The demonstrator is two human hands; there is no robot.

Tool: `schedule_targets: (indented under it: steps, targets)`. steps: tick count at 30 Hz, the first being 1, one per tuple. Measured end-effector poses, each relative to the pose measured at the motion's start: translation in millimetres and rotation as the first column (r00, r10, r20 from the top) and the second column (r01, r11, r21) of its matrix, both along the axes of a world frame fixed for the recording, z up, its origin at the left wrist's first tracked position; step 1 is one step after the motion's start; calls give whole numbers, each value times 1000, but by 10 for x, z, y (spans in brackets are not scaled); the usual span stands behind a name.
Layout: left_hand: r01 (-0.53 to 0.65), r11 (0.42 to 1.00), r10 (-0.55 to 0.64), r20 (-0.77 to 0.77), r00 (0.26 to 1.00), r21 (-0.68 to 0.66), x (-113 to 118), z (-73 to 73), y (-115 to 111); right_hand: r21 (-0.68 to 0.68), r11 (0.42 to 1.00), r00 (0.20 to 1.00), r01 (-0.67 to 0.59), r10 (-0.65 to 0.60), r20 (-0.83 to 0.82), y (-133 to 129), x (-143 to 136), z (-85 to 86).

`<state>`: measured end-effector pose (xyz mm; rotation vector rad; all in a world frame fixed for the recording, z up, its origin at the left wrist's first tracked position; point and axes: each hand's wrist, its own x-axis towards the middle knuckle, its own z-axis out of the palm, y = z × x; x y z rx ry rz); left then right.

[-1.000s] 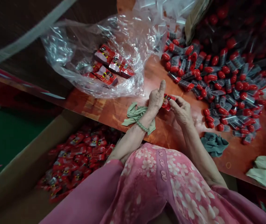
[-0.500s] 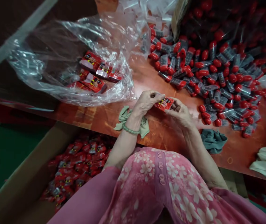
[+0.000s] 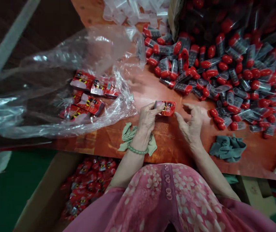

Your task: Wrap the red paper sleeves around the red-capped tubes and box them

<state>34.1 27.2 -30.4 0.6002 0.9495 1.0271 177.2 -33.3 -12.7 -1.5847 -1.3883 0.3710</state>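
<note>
Between the thumb and fingers of my left hand [image 3: 149,117] is a small red printed packet [image 3: 169,109], held flat above the table. A green bead bracelet [image 3: 138,150] circles that wrist. My right hand [image 3: 190,122] is just right of the packet, apart from it, with thumb and fingers spread and nothing between them. To the left, several similar red packets [image 3: 91,103] lie in the mouth of a clear plastic bag [image 3: 113,119]. Many clear tubes with red caps [image 3: 210,74] are heaped to the right and beyond my right hand.
A light green cloth [image 3: 127,133] lies under my left forearm, and a dark green cloth [image 3: 228,148] right of my right arm. Below the table edge stands a cardboard box [image 3: 40,190] holding red packaged pieces [image 3: 87,183]. Translucent tubes [image 3: 133,11] are piled at the back.
My right hand has let go of the packet and opened away to its right. My left hand now holds the packet alone. The whole view has shifted somewhat.
</note>
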Motion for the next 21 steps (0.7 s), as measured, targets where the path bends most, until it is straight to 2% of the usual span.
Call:
schedule_targets:
  steps: [1, 3, 5, 7, 10, 12, 15, 21]
  targets:
    - [-27, 1000, 27, 19, 999, -11, 15, -9, 0, 45, 999, 990, 21, -28, 140, 3, -42, 9]
    - [-61, 998, 61, 43, 997, -20, 42, -27, -7, 43, 999, 950, 2, -15, 311, 29, -141, 5]
    - [-92, 996, 92, 37, 995, -8, 61, -44, -21, 1, 1000, 923, 10, -9, 384, 76, -236, -27]
    - [-115, 993, 115, -10, 993, 37, 70, -52, -38, -2, 998, 904, 70, -62, 424, 122, -311, -64]
    - [-88, 983, 126, -235, 964, 163, 66, -34, -71, 22, 994, 868, 111, -108, 485, 157, -386, -96]
    - [-50, 963, 159, -411, 897, 263, 62, -10, -97, 19, 993, 839, 119, -111, 533, 164, -417, -109]
    - [-1, 905, 253, -535, 806, 426, 68, 12, -138, -20, 989, 838, 149, -116, 534, 188, -424, -160]
    - [74, 761, 425, -582, 693, 644, 95, -17, -169, -79, 973, 890, 217, -164, 426, 310, -292, -301]
